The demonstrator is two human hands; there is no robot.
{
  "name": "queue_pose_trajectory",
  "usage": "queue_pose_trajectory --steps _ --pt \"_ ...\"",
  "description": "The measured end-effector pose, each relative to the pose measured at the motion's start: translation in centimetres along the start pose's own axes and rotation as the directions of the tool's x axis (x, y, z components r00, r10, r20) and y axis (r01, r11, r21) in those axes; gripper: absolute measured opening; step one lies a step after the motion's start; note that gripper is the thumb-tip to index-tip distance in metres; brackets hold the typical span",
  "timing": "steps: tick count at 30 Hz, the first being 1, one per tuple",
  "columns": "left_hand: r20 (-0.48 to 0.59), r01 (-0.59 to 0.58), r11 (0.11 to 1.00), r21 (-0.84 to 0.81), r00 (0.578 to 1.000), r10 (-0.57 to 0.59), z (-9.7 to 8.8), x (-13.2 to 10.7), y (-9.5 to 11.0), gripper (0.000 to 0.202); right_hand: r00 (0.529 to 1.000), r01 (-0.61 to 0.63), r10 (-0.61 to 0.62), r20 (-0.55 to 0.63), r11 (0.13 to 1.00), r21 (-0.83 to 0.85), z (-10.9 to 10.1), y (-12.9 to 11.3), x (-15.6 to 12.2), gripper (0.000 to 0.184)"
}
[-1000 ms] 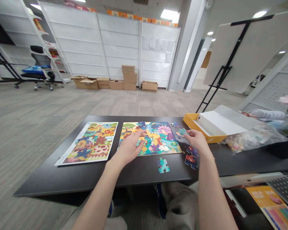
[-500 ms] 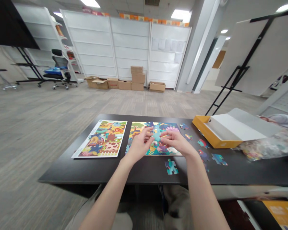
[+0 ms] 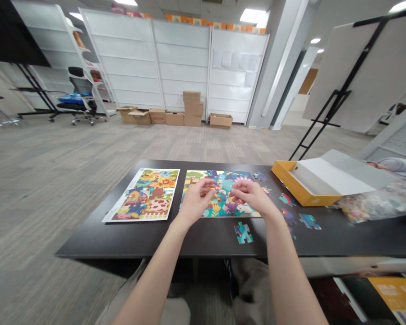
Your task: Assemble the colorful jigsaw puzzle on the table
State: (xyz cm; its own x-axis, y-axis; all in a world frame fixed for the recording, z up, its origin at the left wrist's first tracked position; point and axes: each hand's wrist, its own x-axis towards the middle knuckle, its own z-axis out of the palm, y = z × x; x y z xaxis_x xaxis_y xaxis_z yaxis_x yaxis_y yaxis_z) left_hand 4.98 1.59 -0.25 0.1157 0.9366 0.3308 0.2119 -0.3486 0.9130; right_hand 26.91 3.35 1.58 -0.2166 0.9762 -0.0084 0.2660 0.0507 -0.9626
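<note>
left hand (image 3: 196, 201) and right hand (image 3: 252, 196) curl over the jigsaw puzzle (image 3: 219, 206), fingertips close together — whether they pinch a piece i cannot tell. a loose puzzle piece (image 3: 243, 233) lies just in front on the dark surface (image 3: 203, 239), a printed picture sheet (image 3: 142, 195) to the left — a yellow box (image 3: 306, 192) to the right.

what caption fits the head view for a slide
Left hand and right hand work over a jigsaw puzzle on a dark table
</note>
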Motion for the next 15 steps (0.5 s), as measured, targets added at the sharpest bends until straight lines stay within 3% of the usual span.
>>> queue_pose_trajectory --steps 3,5,10,15 --pt "0.028 -0.091 0.964 0.25 0.996 0.087 0.5 0.1 -0.4 0.019 0.978 -0.031 0.006 -0.206 0.992 -0.121 -1.4 1.2 0.3 0.034" --pt "0.113 -0.137 0.896 0.422 0.989 0.097 0.8 -0.1 -0.5 0.019 0.967 -0.067 0.007 -0.253 0.971 -0.23 -2.1 1.9 0.5 0.033" --pt "0.312 -0.235 0.741 0.629 0.949 0.037 1.6 -0.5 -0.1 0.02 0.981 -0.09 0.039 -0.191 0.96 -0.266 -2.5 2.6 0.6 0.033" --pt "0.35 -0.273 0.687 0.674 0.936 0.03 2.0 -0.6 0.1 0.022 0.994 -0.112 0.104 -0.042 0.948 -0.296 -2.2 2.4 0.4 0.023"
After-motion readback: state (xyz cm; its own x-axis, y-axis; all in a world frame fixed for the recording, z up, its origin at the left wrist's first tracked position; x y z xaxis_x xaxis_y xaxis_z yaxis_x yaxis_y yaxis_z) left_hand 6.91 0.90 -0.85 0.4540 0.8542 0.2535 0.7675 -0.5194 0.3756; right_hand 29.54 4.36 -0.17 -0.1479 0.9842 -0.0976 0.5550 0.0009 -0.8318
